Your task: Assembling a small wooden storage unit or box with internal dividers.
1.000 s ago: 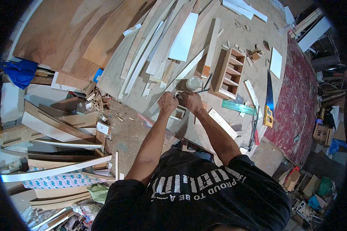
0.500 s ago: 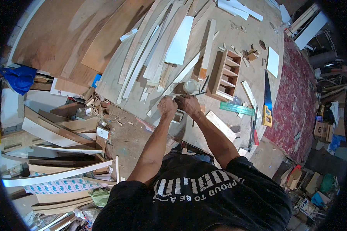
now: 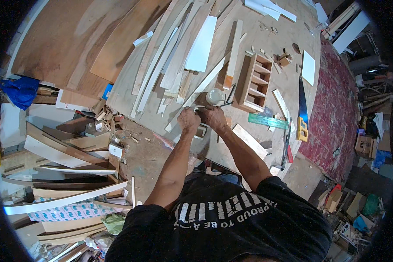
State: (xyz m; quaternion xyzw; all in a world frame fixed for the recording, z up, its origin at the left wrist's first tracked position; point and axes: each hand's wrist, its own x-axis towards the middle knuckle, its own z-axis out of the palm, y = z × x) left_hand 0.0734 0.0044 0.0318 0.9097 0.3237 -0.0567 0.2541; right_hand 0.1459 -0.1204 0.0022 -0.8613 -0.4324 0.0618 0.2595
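Both hands are together near the front edge of the worktable (image 3: 161, 124). My left hand (image 3: 189, 120) is closed, its fingers curled against something too small and hidden to name. Close beside it, my right hand (image 3: 212, 117) is closed too, fingertips meeting the left ones. Just below them shows part of a small wooden frame (image 3: 201, 131). A clear round container (image 3: 215, 97) stands right beyond my right hand, with dark slim tools (image 3: 231, 93) beside it. Farther right lies a wooden box with several compartments (image 3: 256, 83), its open side up.
Long boards and strips (image 3: 157, 65) cover the table's left and far side. To the right are a green ruler (image 3: 267, 121), a handsaw with a yellow handle (image 3: 302, 130) and a white panel (image 3: 308, 68). Curved offcuts (image 3: 65, 148) are stacked at the left. A white-faced block (image 3: 249, 140) lies by my right forearm.
The view has shifted slightly, so the table things sit a little further left and up. Both hands stay closed and together in nearly the same place.
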